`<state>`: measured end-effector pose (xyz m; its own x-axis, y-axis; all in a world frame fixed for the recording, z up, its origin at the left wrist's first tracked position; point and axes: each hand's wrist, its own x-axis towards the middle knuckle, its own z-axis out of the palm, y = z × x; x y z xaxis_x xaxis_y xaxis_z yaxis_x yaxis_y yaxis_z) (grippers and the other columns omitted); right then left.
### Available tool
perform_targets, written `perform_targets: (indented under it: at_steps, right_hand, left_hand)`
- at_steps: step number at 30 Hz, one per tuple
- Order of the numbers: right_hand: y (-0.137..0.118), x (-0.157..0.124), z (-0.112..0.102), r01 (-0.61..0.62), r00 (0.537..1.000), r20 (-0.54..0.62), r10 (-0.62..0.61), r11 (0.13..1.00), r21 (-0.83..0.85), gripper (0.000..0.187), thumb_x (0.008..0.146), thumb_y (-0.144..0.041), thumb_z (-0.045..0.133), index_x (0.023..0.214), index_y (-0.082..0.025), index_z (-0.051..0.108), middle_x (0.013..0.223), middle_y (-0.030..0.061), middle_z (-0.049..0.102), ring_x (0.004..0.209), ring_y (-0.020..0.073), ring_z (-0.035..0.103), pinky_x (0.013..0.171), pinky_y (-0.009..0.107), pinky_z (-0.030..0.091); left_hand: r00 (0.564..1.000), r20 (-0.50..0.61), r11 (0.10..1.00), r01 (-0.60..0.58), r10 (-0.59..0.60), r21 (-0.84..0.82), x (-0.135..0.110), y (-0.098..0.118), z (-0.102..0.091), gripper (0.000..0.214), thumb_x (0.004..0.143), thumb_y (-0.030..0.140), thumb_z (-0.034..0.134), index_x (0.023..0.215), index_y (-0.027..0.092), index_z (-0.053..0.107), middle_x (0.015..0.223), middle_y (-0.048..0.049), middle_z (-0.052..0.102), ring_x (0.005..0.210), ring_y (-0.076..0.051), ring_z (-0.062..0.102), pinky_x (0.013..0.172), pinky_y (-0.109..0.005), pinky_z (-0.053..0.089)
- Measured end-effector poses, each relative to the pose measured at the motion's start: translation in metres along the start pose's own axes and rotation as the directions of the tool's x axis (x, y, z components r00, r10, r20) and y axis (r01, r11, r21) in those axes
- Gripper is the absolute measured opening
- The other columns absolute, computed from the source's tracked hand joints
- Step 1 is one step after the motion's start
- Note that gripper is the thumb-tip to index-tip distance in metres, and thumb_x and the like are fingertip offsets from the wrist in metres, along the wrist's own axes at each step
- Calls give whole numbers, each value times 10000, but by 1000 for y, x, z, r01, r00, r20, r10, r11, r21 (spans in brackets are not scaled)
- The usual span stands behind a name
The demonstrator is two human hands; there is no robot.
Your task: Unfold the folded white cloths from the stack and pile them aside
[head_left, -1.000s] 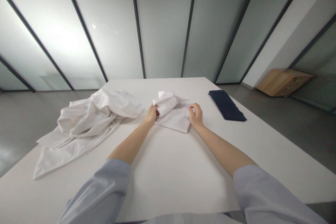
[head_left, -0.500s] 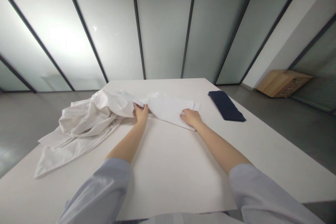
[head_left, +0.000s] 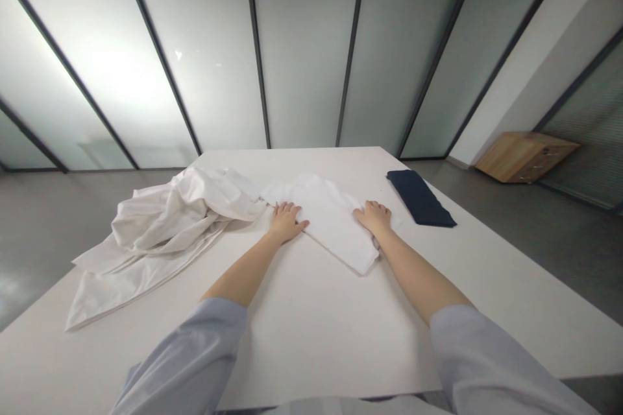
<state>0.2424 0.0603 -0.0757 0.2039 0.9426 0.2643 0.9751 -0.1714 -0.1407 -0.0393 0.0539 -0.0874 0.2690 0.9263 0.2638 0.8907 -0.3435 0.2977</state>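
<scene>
A flat, folded piece of white cloth (head_left: pixel 328 220) lies in the middle of the table, one corner pointing towards me. My left hand (head_left: pixel 287 222) rests on its left edge, palm down with the fingers spread. On the right edge lies my right hand (head_left: pixel 374 216), its fingers apart and its fingertips touching the fabric. A larger heap of crumpled white cloth (head_left: pixel 180 214) sits to the left of my left hand. Whether the heap and the flat piece are joined, I cannot tell.
The white table (head_left: pixel 311 337) carries everything. A folded dark navy cloth (head_left: pixel 421 200) lies near its right edge. Frosted glass panels (head_left: pixel 306 45) stand beyond the far edge, and a wooden cabinet (head_left: pixel 523 154) is on the floor at the right.
The flat white cloth has turned, its near corner coming closer to me. My left hand has moved right and its fingers have spread. My right hand has shifted slightly right.
</scene>
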Motion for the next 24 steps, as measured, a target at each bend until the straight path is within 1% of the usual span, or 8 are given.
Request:
perform_targets:
  at_steps: [5, 9, 13, 15, 17, 19, 20, 24]
  right_hand:
    - [10, 4, 4, 18, 992, -122, -19, 1000, -2, 284, 840, -260, 506, 998, -131, 703, 1058, 183, 626, 1063, 322, 525, 959, 472, 353]
    - [0, 3, -2, 160, 945, -314, -92, 967, 199, 237, 848, -219, 474, 913, -145, 689, 1104, 160, 619, 1134, 310, 479, 999, 465, 338]
    - [-41, -18, -15, 410, 907, -174, -384, 707, 576, 250, 872, -276, 440, 934, -165, 656, 944, 86, 662, 895, 208, 578, 836, 325, 455]
    - [-64, -35, -24, 437, 753, 22, -657, 526, 729, 243, 862, -337, 472, 863, -178, 656, 798, 26, 657, 733, 165, 575, 710, 268, 469]
    - [-80, -47, -32, 407, 518, 136, -845, 383, 829, 205, 818, -342, 542, 835, -183, 670, 786, 6, 671, 713, 149, 588, 697, 248, 471]
    - [-84, -50, -39, 335, 422, 157, -893, 315, 888, 187, 793, -315, 571, 849, -183, 690, 852, 19, 702, 774, 159, 624, 743, 257, 482]
    - [-83, -48, -39, 301, 471, 143, -871, 310, 902, 195, 798, -304, 557, 857, -180, 696, 881, 30, 711, 807, 168, 638, 769, 270, 487]
    - [-56, -22, -22, 264, 856, 24, -517, 476, 839, 270, 823, -226, 461, 924, -172, 705, 1015, 70, 715, 977, 197, 646, 922, 334, 469]
  left_hand:
    - [1000, -21, 998, -10, 8, -68, 2, -5, 3, 517, 798, 460, 637, 1234, 190, 574, 1390, -175, 496, 1346, -371, 365, 1125, -554, 200]
    - [998, -55, 996, -18, 13, -84, 2, -4, 1, 617, 777, 439, 659, 1310, 166, 508, 1406, -198, 470, 1352, -368, 357, 1129, -549, 192]
    - [978, -140, 987, -159, 152, -37, 0, 3, -7, 887, 719, 350, 727, 1476, 173, 300, 1546, -187, 266, 1417, -339, 255, 1142, -485, 223]
    - [952, -146, 963, -271, 268, -2, -1, 6, -9, 856, 732, 282, 714, 1481, 199, 309, 1582, -158, 188, 1449, -328, 181, 1143, -467, 235]
    - [922, -77, 926, -378, 379, 20, -1, 9, -8, 648, 780, 226, 661, 1395, 221, 459, 1557, -124, 282, 1452, -302, 191, 1146, -449, 246]
    - [884, 24, 884, -467, 467, 2, 0, 10, -6, 415, 820, 199, 613, 1235, 214, 604, 1428, -112, 486, 1397, -261, 332, 1142, -412, 275]
    - [867, 57, 869, -494, 494, -18, 1, 11, -4, 342, 832, 192, 597, 1171, 208, 640, 1343, -107, 565, 1342, -241, 416, 1135, -395, 295]
    - [874, 33, 873, -482, 485, -74, 2, 13, -6, 301, 839, 151, 561, 1121, 191, 656, 1185, -112, 654, 1175, -222, 559, 1101, -395, 353]
